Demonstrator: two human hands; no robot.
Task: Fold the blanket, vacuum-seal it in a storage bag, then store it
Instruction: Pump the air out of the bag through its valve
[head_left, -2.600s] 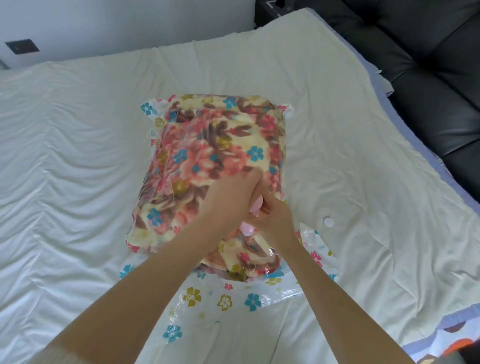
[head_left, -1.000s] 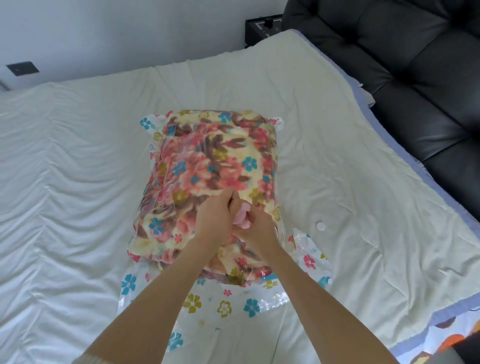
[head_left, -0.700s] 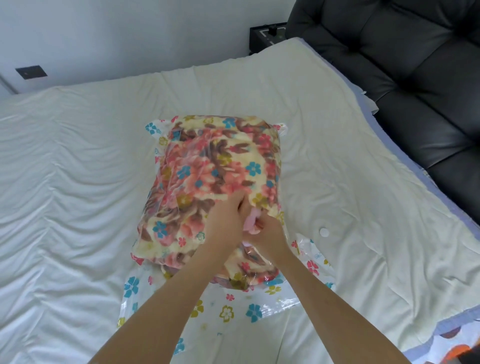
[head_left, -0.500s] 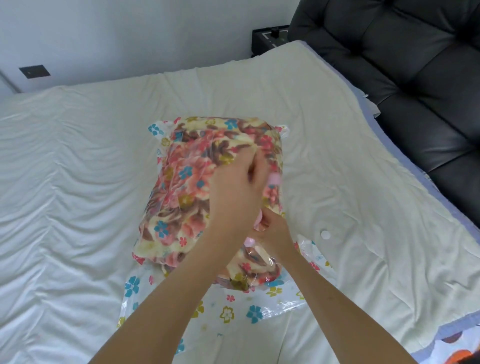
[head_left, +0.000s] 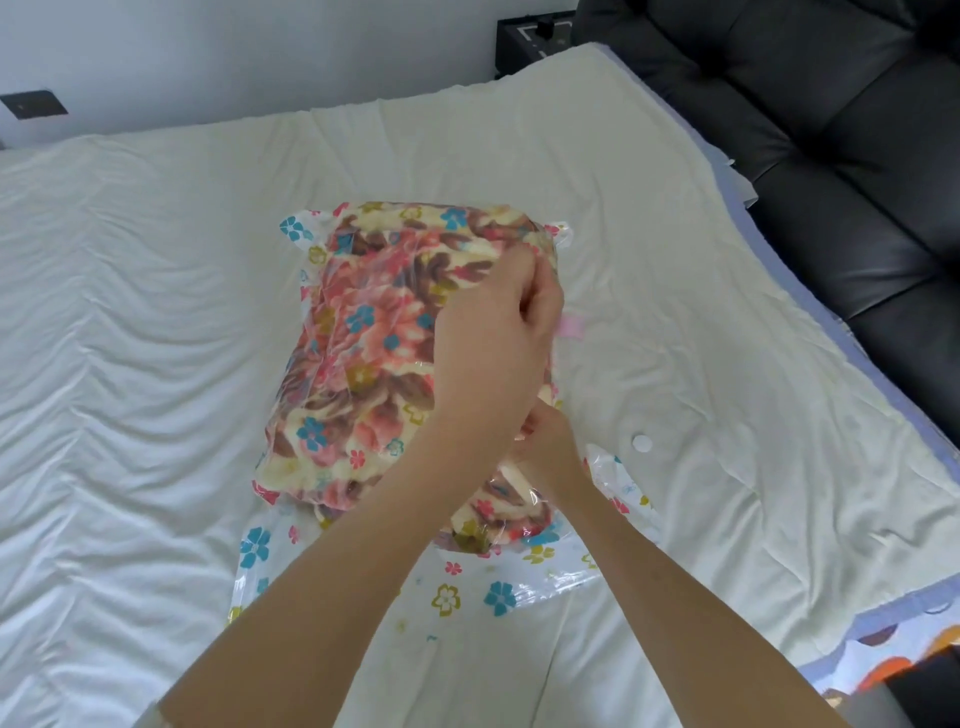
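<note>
Clear plastic printed with small flowers wraps the folded blanket (head_left: 363, 343), which lies inside the storage bag (head_left: 498, 597) in the middle of the bed (head_left: 130, 338); the bag's near end lies flat and unfilled toward the person, so the bundle sits at the far end. Both hands work on the bag's upper face near its right edge, probably where the air valve sits. The left hand (head_left: 498, 338) reaches across with fingers curled into a fist, and a pink piece (head_left: 571, 327) pokes out past its knuckles, blurred; I judge that it grips this as the handle of a hand pump, raised as for a stroke. The right hand (head_left: 548, 447) sits just below the left wrist against the plastic, likely steadying the pump's foot on the valve, but its fingers are hidden and I cannot tell what they hold. A small white disc (head_left: 642, 442) lies on the bed just right of the bag, perhaps the valve's cap set aside within reach. The film looks loose and wrinkled, so sealing seems under way, with storing yet to come
</note>
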